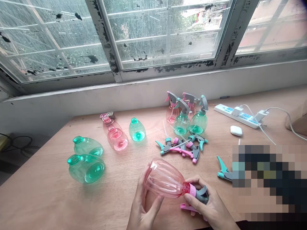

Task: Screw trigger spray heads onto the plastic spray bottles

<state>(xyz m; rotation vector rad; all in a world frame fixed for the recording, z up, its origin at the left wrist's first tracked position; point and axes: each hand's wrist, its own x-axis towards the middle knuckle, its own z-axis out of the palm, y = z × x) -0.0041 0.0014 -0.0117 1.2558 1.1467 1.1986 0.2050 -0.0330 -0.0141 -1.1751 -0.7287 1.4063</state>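
Note:
A clear pink bottle (165, 179) lies tilted on its side in the air, its neck toward the right. My left hand (145, 199) is closed around its base end, thumb below. My right hand (208, 206) grips the grey and pink spray head (201, 194) at the neck, its pink collar against the bottle's mouth. The pink trigger (188, 207) shows beneath my right fingers. Just beyond the bottle lies a pile of loose spray heads (183, 148), grey with pink or teal parts. Another spray head with a teal trigger (223, 167) lies right of my right hand.
Open green bottles (87, 168) and pink bottles (118, 140) stand or lie at the left, with a green bottle (137, 130) nearby. Several bottles with spray heads (181, 123) stand by the wall. A power strip (236, 115), white case (236, 130) and blurred-out area (271, 183) are right.

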